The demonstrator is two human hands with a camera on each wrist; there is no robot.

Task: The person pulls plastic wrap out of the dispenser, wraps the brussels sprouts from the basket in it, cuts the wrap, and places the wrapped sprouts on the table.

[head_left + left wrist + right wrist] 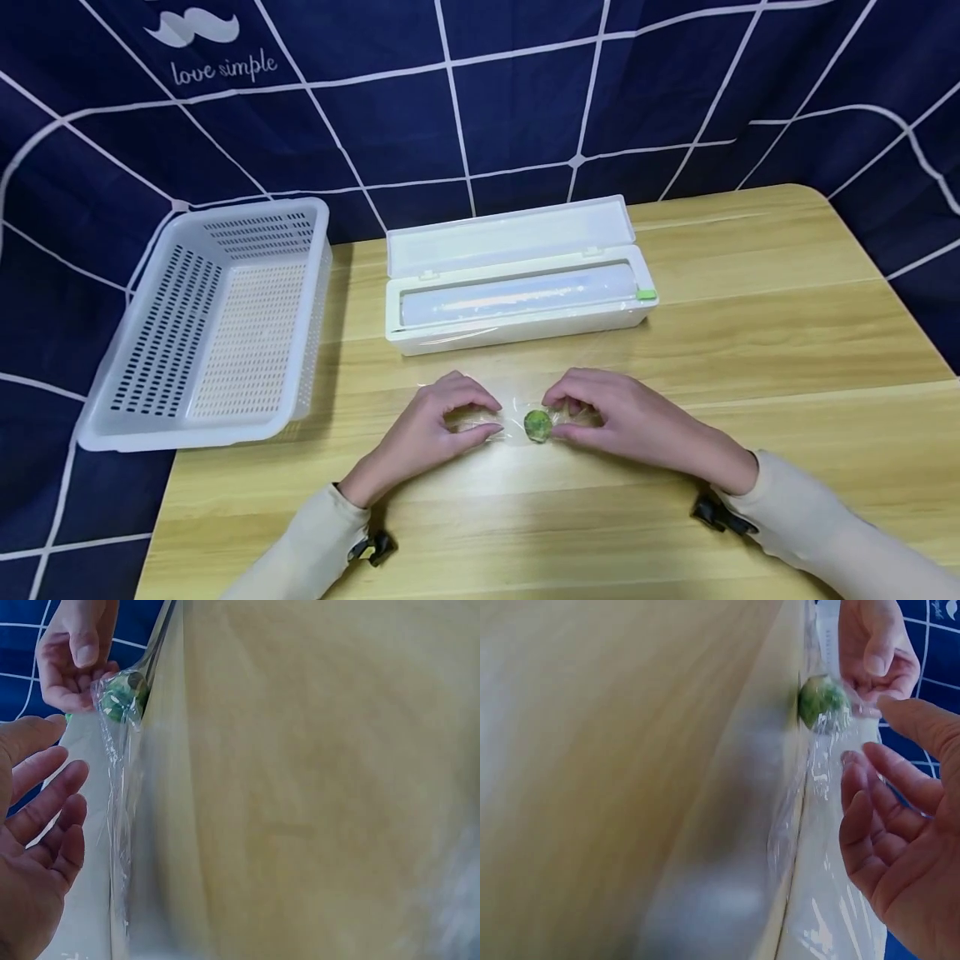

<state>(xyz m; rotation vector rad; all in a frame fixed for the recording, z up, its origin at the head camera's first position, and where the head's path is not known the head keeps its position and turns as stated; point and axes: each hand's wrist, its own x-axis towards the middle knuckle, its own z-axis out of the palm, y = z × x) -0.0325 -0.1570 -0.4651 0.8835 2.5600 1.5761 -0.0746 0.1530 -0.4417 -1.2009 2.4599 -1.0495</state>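
Observation:
On the wooden table lies a small round green thing (537,426), mottled with yellow-green, its kind not shown. Clear cling film (120,769) covers it and trails off in creased folds. My right hand (630,421) is just right of it, thumb and fingertips at the film beside it and apart from each other. To the left, my left hand (442,417) has its thumb and loosely curved fingers spread, tips by the film's other side. Both wrist views show relaxed fingers. Behind the hands sits a white dispenser box (525,331) holding a film roll (517,296).
The box's lid (510,237) stands raised at the back, and a green slider (647,294) sits at its right end. A white perforated basket (311,308) is at the table's left. A dark blue cloth (517,108) with white lines hangs behind.

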